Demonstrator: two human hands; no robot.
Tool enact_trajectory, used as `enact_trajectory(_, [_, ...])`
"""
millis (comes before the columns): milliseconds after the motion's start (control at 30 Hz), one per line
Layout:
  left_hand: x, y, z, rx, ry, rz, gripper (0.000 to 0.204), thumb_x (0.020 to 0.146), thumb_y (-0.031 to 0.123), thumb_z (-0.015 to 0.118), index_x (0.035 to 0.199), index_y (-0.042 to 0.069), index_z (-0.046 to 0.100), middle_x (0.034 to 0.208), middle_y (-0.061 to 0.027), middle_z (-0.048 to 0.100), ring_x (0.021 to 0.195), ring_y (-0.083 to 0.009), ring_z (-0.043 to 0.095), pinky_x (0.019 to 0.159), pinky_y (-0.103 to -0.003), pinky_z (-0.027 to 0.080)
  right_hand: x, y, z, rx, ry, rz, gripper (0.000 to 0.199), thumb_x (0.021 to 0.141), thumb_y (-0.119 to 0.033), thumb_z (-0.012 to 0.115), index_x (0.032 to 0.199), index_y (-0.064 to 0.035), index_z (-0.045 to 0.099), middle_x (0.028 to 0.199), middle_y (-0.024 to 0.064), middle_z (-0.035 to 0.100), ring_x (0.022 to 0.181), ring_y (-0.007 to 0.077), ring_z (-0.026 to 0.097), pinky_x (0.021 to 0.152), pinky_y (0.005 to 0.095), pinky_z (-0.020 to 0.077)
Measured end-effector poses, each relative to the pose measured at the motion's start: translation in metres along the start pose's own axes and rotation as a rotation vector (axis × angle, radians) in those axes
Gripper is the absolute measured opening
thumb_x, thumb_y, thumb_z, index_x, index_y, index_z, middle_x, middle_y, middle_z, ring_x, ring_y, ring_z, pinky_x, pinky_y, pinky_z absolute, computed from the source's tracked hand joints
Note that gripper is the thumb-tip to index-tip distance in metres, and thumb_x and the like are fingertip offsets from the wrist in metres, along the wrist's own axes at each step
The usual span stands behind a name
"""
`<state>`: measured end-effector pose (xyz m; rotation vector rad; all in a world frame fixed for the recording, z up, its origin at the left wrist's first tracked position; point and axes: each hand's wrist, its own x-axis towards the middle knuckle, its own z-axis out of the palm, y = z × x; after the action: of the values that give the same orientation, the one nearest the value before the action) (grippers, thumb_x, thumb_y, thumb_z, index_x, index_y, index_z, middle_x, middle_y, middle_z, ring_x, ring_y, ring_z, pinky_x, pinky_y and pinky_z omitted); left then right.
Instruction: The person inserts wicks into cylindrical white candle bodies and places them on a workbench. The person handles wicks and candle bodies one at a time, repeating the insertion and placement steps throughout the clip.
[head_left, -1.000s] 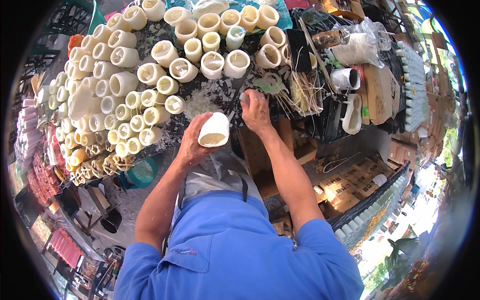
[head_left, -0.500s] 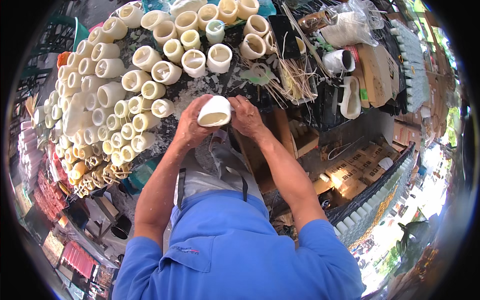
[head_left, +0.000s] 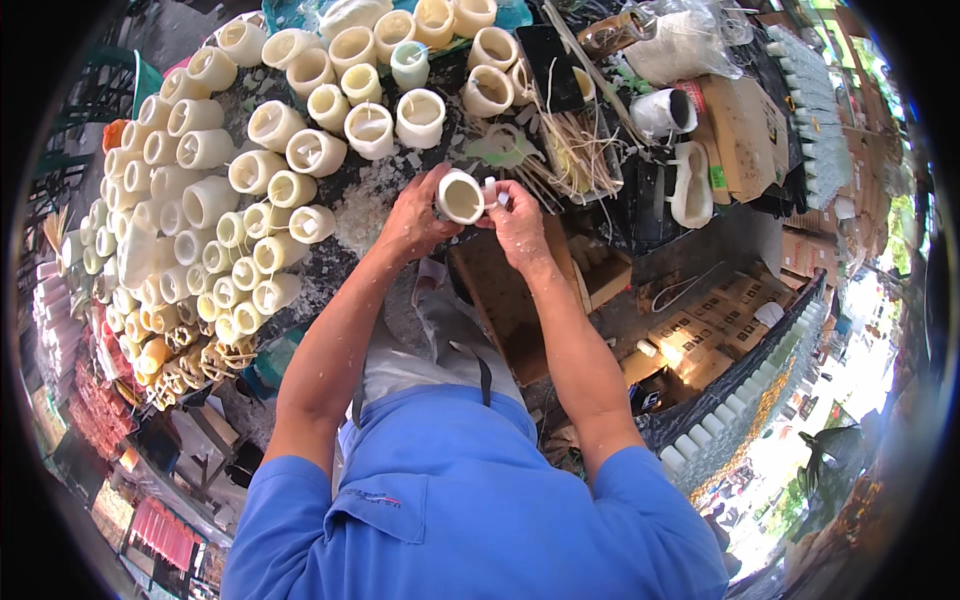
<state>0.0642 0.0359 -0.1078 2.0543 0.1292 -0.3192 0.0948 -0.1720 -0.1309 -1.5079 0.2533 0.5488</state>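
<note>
My left hand (head_left: 414, 216) is wrapped around a short, cream-white, hollow wax candle cup (head_left: 461, 217) over the table's front edge. Its round opening faces up toward me. At the cup's right rim, my right hand (head_left: 520, 228) pinches a small white strip (head_left: 491, 192) between thumb and fingers. Whether that strip is loose or joined to the cup I cannot tell. Beyond my hands, similar wax cups (head_left: 420, 117) stand or lie on the dark table, some with a wick or pale scrap inside.
Rows of wax cups (head_left: 210, 200) crowd the table's left side. White wax crumbs (head_left: 365, 215) litter the dark surface. To the right are thin sticks (head_left: 585, 165), a dark phone-like slab (head_left: 549, 68), a white mug-like cup (head_left: 664, 113) and cardboard (head_left: 745, 135). Cartons (head_left: 715, 325) sit lower right.
The cup has been tipped so its opening turns up toward me. My right hand has shifted from the cup's side to pinching the small white strip at its rim.
</note>
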Motion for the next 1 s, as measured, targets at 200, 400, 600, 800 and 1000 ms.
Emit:
enact_trajectory(200, [-0.033,0.025,-0.012,0.222,0.218,0.246,0.078,0.075,0.019,0.093,0.146,0.009,0.064,0.140,-0.0174,0.062,0.129,-0.0380,0.061,0.107,-0.050,0.052,0.000,0.000,0.004,0.081,0.067,0.025,0.028,0.105,-0.025,0.078,0.114,0.0002,0.069,0.098,0.0036,0.068,0.084,0.0098,0.067,0.072,0.0302,0.0662])
enact_trajectory(400, [-0.010,0.044,0.013,0.442,0.233,0.432,0.024,0.087,0.019,0.078,0.110,0.011,0.077,0.102,-0.0085,0.073,0.109,-0.0324,0.063,0.095,-0.046,0.047,-0.006,0.000,0.002,-0.063,0.003,-0.011,0.028,0.106,-0.027,0.077,0.116,-0.0021,0.071,0.099,0.0013,0.070,0.084,0.0075,0.065,0.073,0.0283,0.0610])
enact_trajectory(600, [-0.016,0.034,0.006,0.404,0.291,0.466,0.021,0.083,0.007,0.074,0.103,0.011,0.076,0.099,-0.0051,0.075,0.103,-0.0302,0.064,0.093,-0.045,0.048,-0.015,-0.024,-0.009,-0.368,0.083,0.008,0.026,0.106,-0.026,0.075,0.120,-0.0045,0.075,0.104,0.0024,0.074,0.090,0.0106,0.068,0.074,0.0286,0.0595])
enact_trajectory(800, [-0.027,0.026,0.007,0.301,0.423,0.557,0.024,0.081,-0.001,0.081,0.103,0.008,0.076,0.101,-0.0054,0.077,0.100,-0.0297,0.066,0.086,-0.045,0.050,-0.032,-0.070,0.002,-0.660,0.111,-0.446,0.023,0.104,-0.019,0.075,0.120,-0.0023,0.077,0.104,0.0108,0.073,0.090,0.0245,0.072,0.079,0.0369,0.0586])
enact_trajectory(1000, [-0.032,0.017,0.012,0.343,0.555,0.577,0.030,0.079,0.001,0.083,0.105,0.012,0.075,0.107,-0.0033,0.073,0.104,-0.0295,0.065,0.089,-0.045,0.048,-0.038,-0.111,0.021,-0.830,0.012,-0.504,0.019,0.100,-0.013,0.076,0.114,-0.0003,0.077,0.107,0.0161,0.072,0.090,0.0343,0.072,0.082,0.0431,0.0586])
